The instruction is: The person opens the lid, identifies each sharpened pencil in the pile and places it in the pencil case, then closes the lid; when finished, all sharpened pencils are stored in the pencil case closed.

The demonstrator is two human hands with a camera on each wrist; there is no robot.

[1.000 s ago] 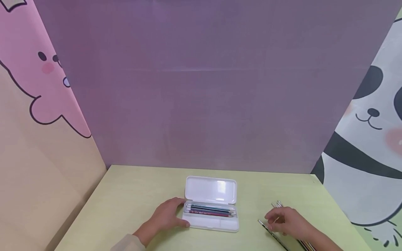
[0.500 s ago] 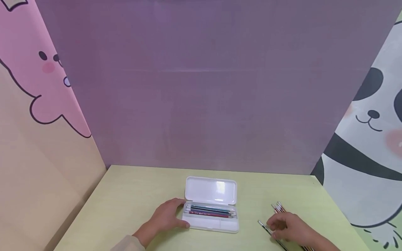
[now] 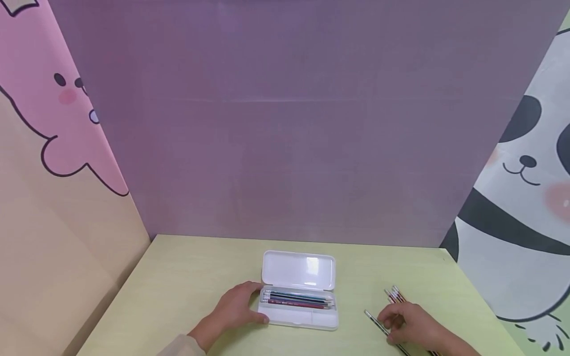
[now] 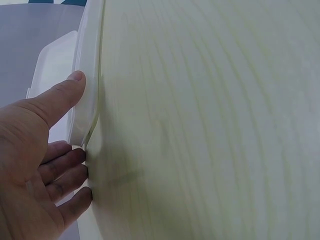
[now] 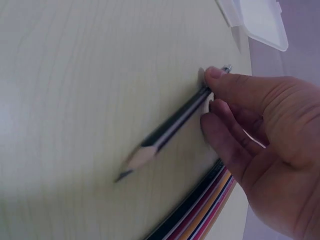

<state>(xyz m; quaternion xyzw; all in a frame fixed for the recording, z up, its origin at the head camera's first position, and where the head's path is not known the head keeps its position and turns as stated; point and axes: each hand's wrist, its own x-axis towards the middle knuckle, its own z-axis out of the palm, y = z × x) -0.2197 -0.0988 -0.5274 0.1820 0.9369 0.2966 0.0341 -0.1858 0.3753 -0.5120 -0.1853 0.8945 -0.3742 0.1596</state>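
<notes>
A white plastic pencil case lies with its lid raised at the back. Several pencils rest side by side in its rear compartment. My left hand holds the case by its left end, thumb on the front side and fingers around the back corner. To the right, my right hand pinches a dark striped pencil between thumb and fingers. Its sharpened tip points towards the near side of the table. Beneath and beside that hand lies a bundle of pencils, partly hidden by it in the head view.
The pale wooden table meets a plain purple panel at the back. A wall with a pink cartoon figure stands at the left, one with a panda at the right.
My right hand has come down and slightly towards me, its thumb and fingers closing on the dark striped pencil. More of the bundle's far ends shows. My left hand and the case stay put.
</notes>
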